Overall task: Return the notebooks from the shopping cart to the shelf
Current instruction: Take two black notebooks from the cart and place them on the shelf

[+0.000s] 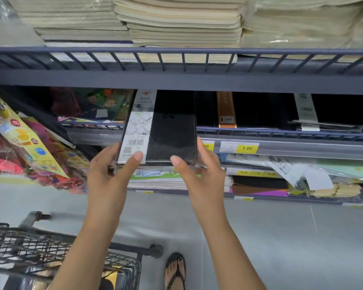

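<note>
- Notebook: a flat black rectangle with a leather-like cover and pale stitching down its right edge. It is wrapped in clear film, and a white paper band with a barcode runs along its left side. It is held up at the centre of the frame, in front of the middle shelf. Its far end reaches in under the board above; I cannot tell whether it rests on the rail.
- The left hand grips the notebook's lower left corner, thumb pressed on the white band, fingers curled behind the edge.
- The right hand grips the lower right corner, thumb on the black cover, index finger laid up along the stitched edge.
- The middle shelf has a dark wire rail with a clear plastic price strip beneath it. Behind the rail lie more black notebooks, one with a brown band.
- A yellow price tag on the strip reads 1.00.
- The upper shelf, across the top of the frame, has the same dark barred rail. It holds tall stacks of beige soft-cover notebooks, some in clear wrap.
- The shopping cart, at lower left, is a dark wire-mesh basket. Something glossy lies inside, too blurred to name.
- Bright crinkly packets in red, yellow and pink fill the left edge.
- At bottom centre, a foot in a black studded sandal stands on the smooth grey floor.
</note>
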The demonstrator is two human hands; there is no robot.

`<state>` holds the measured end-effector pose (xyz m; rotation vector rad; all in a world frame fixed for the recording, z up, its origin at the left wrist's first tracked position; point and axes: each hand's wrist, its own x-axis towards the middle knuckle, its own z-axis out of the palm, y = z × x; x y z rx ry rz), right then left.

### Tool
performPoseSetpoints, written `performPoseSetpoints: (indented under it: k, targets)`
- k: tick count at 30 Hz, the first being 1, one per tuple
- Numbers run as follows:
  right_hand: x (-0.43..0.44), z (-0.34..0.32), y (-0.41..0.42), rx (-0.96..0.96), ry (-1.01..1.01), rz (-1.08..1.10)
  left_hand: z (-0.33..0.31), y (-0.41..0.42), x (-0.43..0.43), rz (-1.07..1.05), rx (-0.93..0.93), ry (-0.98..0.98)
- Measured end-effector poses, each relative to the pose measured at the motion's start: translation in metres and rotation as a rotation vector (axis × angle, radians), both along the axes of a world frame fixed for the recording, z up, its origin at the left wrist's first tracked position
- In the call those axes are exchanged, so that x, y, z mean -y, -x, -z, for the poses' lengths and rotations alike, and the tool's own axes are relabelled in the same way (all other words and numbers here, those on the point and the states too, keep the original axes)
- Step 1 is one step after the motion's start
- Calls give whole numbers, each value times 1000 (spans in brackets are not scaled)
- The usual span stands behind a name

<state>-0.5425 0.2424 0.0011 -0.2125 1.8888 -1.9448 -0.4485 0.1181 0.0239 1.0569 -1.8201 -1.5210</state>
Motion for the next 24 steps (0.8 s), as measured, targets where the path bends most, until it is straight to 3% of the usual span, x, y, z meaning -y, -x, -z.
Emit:
performPoseSetpoints:
  k: [4,9,24]
  targets:
    - [5,13,12,-87,9,-39,12,0,16,43,122,58]
    - [19,21,24,-54,144,-50,22,12,27,175,-60,71]
    - [32,26,39,-73,12,-2,34,24,38,-29,-131,8]
